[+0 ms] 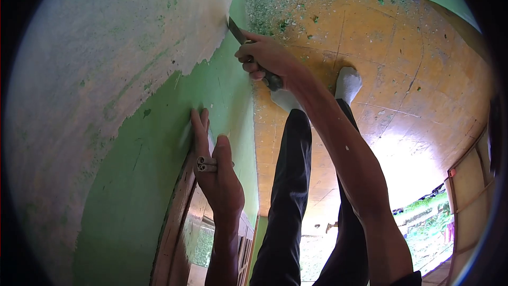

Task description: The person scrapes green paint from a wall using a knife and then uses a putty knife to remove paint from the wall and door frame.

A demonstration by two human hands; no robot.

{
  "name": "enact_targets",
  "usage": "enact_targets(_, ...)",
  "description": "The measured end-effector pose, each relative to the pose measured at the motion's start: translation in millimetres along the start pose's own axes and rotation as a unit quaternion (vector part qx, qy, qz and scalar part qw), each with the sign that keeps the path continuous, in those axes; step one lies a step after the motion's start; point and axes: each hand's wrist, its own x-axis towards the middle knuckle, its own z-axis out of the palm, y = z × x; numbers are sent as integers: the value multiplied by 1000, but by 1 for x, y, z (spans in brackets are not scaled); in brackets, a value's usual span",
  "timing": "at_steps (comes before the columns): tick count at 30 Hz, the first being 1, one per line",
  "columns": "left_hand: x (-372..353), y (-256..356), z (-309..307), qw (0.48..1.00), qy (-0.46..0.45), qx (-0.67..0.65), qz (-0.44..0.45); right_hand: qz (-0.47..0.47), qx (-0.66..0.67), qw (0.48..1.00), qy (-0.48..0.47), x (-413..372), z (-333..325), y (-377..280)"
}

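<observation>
My right hand (264, 59) is closed around the handle of a paint scraper (236, 30). Its dark, narrow-looking blade meets the wall at the ragged edge between green paint (148, 164) and a bare whitish patch (116, 47). The rounded dark handle end shows below my palm. Lower down, my left hand (222, 175) is against the green wall with its fingers stretched upward. Two thin rolled tubes (206, 164) sit between its thumb and palm, their spiral ends toward the wall.
Paint flakes (286, 0) cover the orange tiled floor (402, 69) along the far wall. My feet in pale socks (348, 83) stand close to the wall. A wooden frame (172, 222) with glass runs beside my left forearm. Bright light enters through an opening (428, 222) at lower right.
</observation>
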Motion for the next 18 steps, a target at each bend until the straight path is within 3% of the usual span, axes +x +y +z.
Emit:
enact_targets(3, -1, 0, 0, 1000, -4, 5, -1, 8, -8, 999, -43, -28, 10, -3)
enact_targets(6, 0, -2, 1, 1000, -4, 4, 5, 8, -49, 999, -10, -23, 11, -3)
enact_targets(10, 0, 0, 0, 1000, -2, -4, -1, 22, 23, 999, 0, -1, 5, 4)
enact_targets(11, 0, -1, 1, 1000, -2, -7, 0, 33, 24, 998, -52, -25, 10, -4)
enact_targets(15, -2, -3, -1, 1000, -3, 0, 2, 19, 74, 993, -88, -28, 0, -2)
enact_targets(18, 0, -7, 1, 1000, -3, 3, 11, 14, 28, 999, -27, -25, 9, -1)
